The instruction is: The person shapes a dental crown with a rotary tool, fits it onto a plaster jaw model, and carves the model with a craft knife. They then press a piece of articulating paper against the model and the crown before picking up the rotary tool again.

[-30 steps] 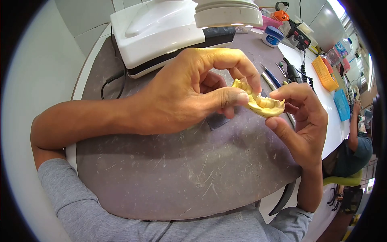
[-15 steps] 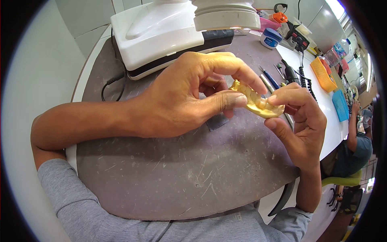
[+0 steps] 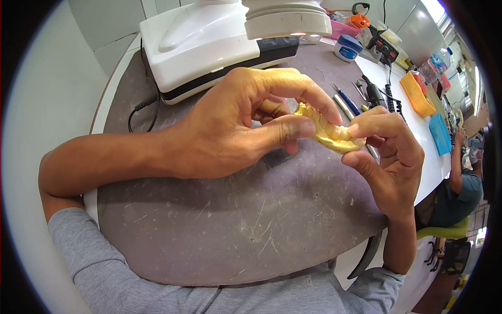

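Note:
A yellow dental model (image 3: 330, 137) with a row of teeth is held above the grey work mat (image 3: 235, 220). My left hand (image 3: 251, 120) grips its left part, thumb in front and index finger curved over the teeth. At the right end, my right hand (image 3: 389, 154) pinches the model between thumb and index finger, the index fingertip on the teeth. Some of my left fingers are partly hidden behind the model and thumb. Beneath the hands lies a small dark square (image 3: 277, 158) on the mat.
A white machine (image 3: 209, 47) stands behind my left hand, below a round white lamp head (image 3: 286, 21). Pens and tools (image 3: 348, 102), a blue-lidded jar (image 3: 348, 47), an orange basket (image 3: 417, 95) and a blue basket (image 3: 440, 134) are at the right. Another person (image 3: 460, 193) sits far right.
The model has tilted slightly in my hands, and my left thumb has shifted a little to the left on it. The whole view has moved slightly. Both hands keep their hold.

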`<state>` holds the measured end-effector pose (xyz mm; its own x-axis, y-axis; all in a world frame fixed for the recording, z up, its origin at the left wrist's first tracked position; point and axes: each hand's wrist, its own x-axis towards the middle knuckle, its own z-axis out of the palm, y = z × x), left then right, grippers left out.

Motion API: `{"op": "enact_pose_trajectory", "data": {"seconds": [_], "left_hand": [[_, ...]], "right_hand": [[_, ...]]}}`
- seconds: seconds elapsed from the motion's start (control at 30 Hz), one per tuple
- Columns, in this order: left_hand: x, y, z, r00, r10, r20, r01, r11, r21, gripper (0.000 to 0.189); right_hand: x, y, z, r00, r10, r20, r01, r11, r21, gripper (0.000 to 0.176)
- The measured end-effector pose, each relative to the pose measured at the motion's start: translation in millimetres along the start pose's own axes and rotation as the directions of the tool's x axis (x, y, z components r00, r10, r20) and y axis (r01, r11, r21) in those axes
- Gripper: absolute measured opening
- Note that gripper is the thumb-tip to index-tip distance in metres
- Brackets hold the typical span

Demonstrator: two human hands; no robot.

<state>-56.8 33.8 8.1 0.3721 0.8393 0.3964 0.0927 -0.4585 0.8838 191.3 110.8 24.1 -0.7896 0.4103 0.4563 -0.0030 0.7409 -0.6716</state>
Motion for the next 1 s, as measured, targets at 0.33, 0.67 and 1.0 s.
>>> {"op": "enact_pose_trajectory", "data": {"seconds": [0.33, 0.67, 1.0], "left_hand": [[-2, 6, 1, 0.999, -0.032, -0.013, 0.033, 0.996, 0.087, 0.024], [-4, 7, 3, 0.996, 0.006, -0.086, 0.017, 0.965, 0.261, 0.033], [-5, 7, 2, 0.99, -0.006, -0.144, 0.039, 0.972, 0.233, 0.028]], "right_hand": [[1, -8, 7, 0.979, 0.167, -0.12, -0.152, 0.98, 0.128, 0.05], [2, -8, 12, 0.972, 0.195, -0.132, -0.187, 0.98, 0.074, 0.053], [-12, -19, 17, 0.995, -0.091, 0.052, 0.104, 0.831, -0.546, 0.042]]}}
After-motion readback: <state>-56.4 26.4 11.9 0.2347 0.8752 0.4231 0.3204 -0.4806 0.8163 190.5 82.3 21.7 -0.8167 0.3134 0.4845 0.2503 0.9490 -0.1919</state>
